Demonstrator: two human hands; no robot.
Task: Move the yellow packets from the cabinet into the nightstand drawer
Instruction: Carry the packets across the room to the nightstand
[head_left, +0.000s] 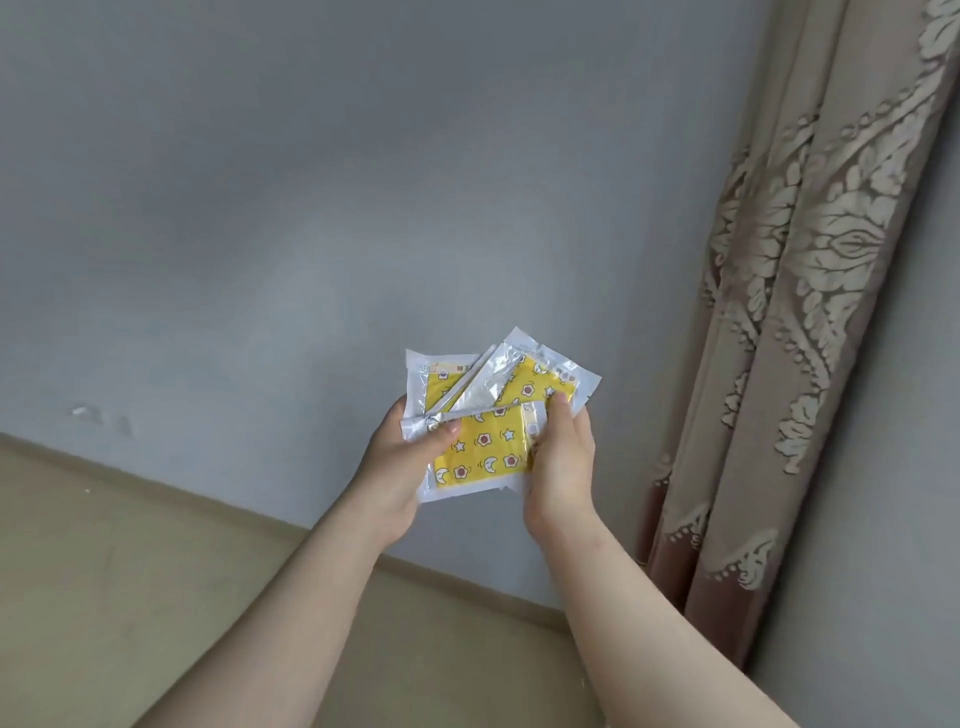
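Packets (483, 454): three, yellow, clear-edged, fanned loosely, held mid-air between both hands. Risk: slick wrappers overlap unevenly and grip sits only at edges, so rear two could slide out and drop on way to drawer. Left hand (400, 457) pinches front packet's left edge, thumb on top. Right hand (561, 462) curls round right edges, thumb on upper packet. Grey wall (311, 208) behind, curtain (810, 260) right. Cabinet, drawer not in view.

Glossy crinkled plastic wraps the yellow packets (483, 452), against a matt wall (311, 208) and embossed cloth curtain (810, 291).
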